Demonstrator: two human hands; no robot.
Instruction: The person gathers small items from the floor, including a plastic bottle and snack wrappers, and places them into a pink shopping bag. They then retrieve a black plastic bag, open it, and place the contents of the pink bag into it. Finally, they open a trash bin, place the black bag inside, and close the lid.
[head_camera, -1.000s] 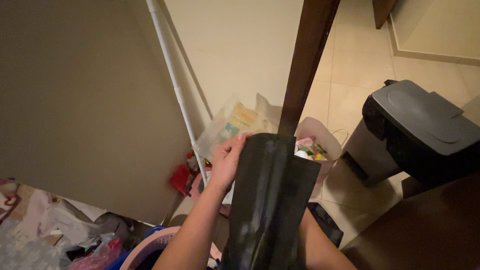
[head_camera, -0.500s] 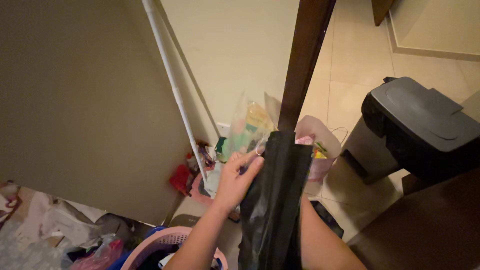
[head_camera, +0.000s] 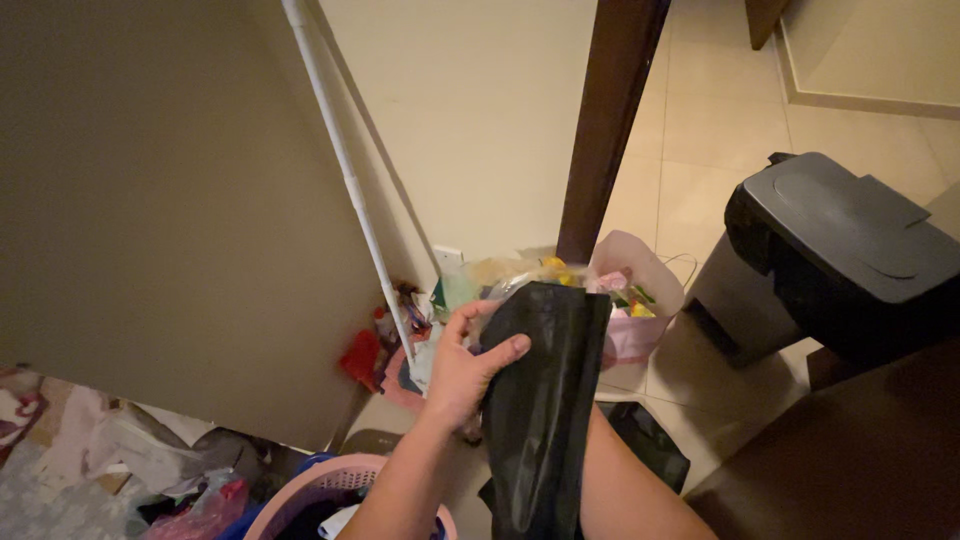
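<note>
Down by the brown door frame, the left hand pinches the top edge of a black plastic bag, thumb pressed on its front (right hand's hidden behind it, grip unclear). Grey bin stands right, pink basket below.

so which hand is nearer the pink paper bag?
Right, as far as the view shows. It is hidden behind the black plastic bag, beside the pink paper bag. The left hand grips the black bag's far edge.
</note>
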